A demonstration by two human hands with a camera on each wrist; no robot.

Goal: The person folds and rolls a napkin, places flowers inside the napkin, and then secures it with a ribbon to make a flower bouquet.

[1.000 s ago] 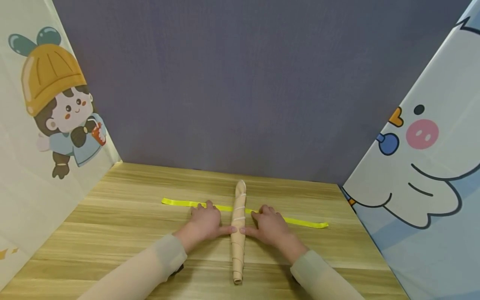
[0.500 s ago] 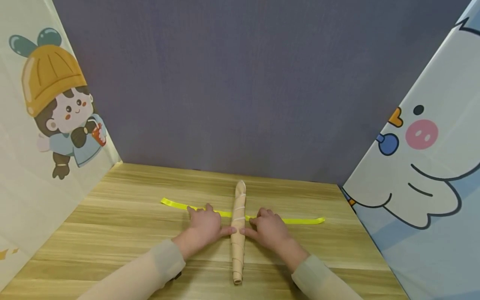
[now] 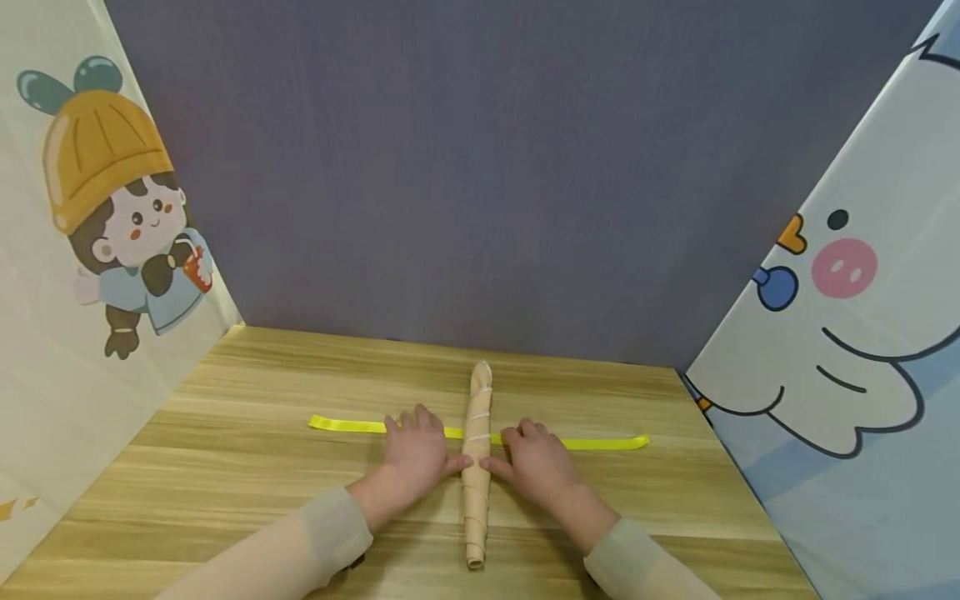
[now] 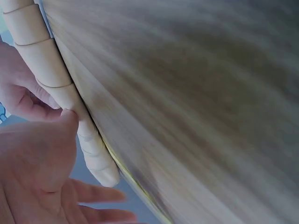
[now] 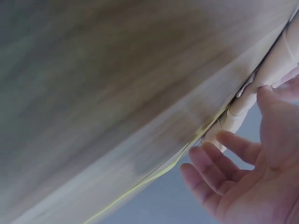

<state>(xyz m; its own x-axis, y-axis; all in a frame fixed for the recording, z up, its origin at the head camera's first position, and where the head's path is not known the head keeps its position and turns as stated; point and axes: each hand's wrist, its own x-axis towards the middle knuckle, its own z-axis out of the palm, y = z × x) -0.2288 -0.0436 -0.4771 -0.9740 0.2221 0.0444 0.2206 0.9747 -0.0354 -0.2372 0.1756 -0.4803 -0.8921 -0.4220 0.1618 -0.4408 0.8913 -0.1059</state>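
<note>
A beige cloth (image 3: pixel 476 500), rolled into a long tapered bundle, lies lengthwise on the wood-grain table, pale edges spiralling round its far half. Crossing beneath it is a flat yellow ribbon (image 3: pixel 603 444), its two ends stretched out left and right. My left hand (image 3: pixel 414 454) rests its thumb on the roll's left side, with the fingers spread over the ribbon. From the right side, my right hand (image 3: pixel 542 462) touches the roll with its thumb; its loosely bent fingers lie at the ribbon. In the right wrist view those fingers (image 5: pixel 210 170) hold nothing between them.
The wooden table (image 3: pixel 225 475) ends at a dark grey-purple back panel (image 3: pixel 465 183). A cartoon-printed panel (image 3: pixel 45 375) stands at the left, and another (image 3: pixel 885 350) at the right.
The ribbon's left part has shifted toward me and left, while its right end has moved slightly away and inward; it now lies straighter. The left fingers shifted slightly. The roll stays put.
</note>
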